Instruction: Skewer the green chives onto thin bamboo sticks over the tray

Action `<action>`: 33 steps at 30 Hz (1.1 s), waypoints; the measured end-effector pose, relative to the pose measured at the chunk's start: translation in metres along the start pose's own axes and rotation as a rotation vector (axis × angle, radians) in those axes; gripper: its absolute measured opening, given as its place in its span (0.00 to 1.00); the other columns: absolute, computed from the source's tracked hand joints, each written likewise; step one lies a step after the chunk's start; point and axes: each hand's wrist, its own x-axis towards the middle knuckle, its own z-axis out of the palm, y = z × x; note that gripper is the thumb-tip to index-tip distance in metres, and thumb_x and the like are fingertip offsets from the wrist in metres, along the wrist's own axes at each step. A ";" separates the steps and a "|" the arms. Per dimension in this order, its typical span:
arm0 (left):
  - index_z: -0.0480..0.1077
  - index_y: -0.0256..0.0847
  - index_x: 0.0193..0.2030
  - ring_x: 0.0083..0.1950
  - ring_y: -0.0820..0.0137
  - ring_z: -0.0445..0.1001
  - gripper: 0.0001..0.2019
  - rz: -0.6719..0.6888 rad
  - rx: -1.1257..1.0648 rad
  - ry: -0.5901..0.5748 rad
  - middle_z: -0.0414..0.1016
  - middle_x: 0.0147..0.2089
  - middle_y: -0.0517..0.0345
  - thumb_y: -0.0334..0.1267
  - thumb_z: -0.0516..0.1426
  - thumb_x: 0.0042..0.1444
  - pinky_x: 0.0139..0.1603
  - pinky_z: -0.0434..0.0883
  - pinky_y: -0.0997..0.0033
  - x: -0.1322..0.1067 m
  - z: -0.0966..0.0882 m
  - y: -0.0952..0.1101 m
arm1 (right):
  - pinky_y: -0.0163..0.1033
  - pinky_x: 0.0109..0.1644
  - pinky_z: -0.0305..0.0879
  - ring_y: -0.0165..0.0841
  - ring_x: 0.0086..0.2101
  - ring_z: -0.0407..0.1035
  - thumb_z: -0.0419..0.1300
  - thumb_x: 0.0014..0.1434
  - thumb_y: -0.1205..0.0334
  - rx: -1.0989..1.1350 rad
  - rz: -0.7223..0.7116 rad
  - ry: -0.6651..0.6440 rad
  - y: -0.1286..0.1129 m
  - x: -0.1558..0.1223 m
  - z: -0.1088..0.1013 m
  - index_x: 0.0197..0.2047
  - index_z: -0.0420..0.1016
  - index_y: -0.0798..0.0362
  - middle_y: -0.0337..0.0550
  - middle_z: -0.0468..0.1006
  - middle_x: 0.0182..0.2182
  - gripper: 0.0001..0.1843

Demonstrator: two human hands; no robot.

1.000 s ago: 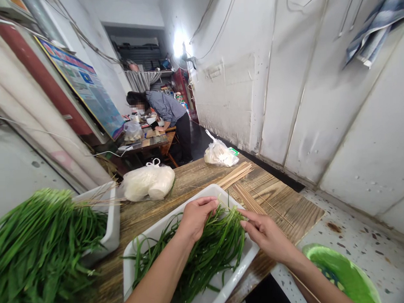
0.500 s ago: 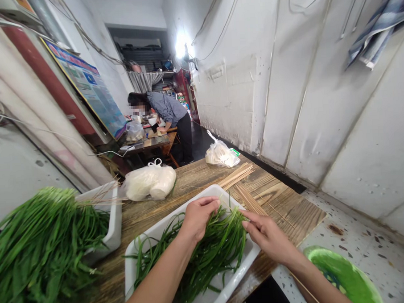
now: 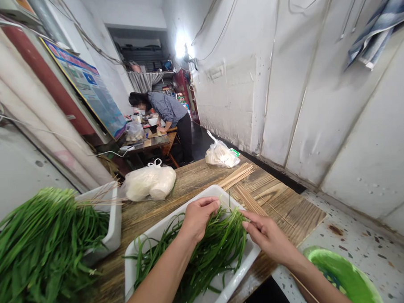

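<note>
**Hand Position at the Chive Tray**

The long green chive leaves [image 3: 209,254] lie lengthwise in the white rectangular plastic tray [image 3: 152,234] on the wooden table [image 3: 281,206]. The left hand [image 3: 196,218] closes its fingers on the leaf ends, apparently keeping them bunched. The right hand [image 3: 268,238] meets those ends with its fingers extended; whether it pinches anything cannot be told. Pale bamboo skewers [image 3: 238,174] lie just beyond, within reach.

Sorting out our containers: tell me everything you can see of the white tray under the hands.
The white tray is rectangular and shallow, with rounded corners and a raised rim, plastic by the look. It lies flat, slantwise on the wooden table. Long green chives lie in it. The left hand rests on them, and the right hand reaches their ends.
</note>
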 end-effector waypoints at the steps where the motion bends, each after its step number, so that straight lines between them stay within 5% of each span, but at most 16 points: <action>1: 0.74 0.33 0.26 0.22 0.78 0.64 0.11 0.006 0.008 0.002 0.70 0.20 0.61 0.35 0.65 0.32 0.27 0.61 0.75 0.000 0.000 0.000 | 0.31 0.23 0.51 0.26 0.21 0.49 0.50 0.60 0.54 0.000 0.007 -0.001 0.000 0.000 0.000 0.56 0.66 0.59 0.34 0.59 0.20 0.24; 33: 0.75 0.33 0.27 0.23 0.77 0.64 0.10 0.040 0.016 -0.007 0.71 0.21 0.60 0.35 0.65 0.34 0.29 0.62 0.74 0.001 -0.001 -0.002 | 0.31 0.21 0.43 0.25 0.19 0.46 0.50 0.60 0.55 0.026 0.033 0.004 0.002 -0.002 0.001 0.55 0.66 0.62 0.31 0.50 0.18 0.25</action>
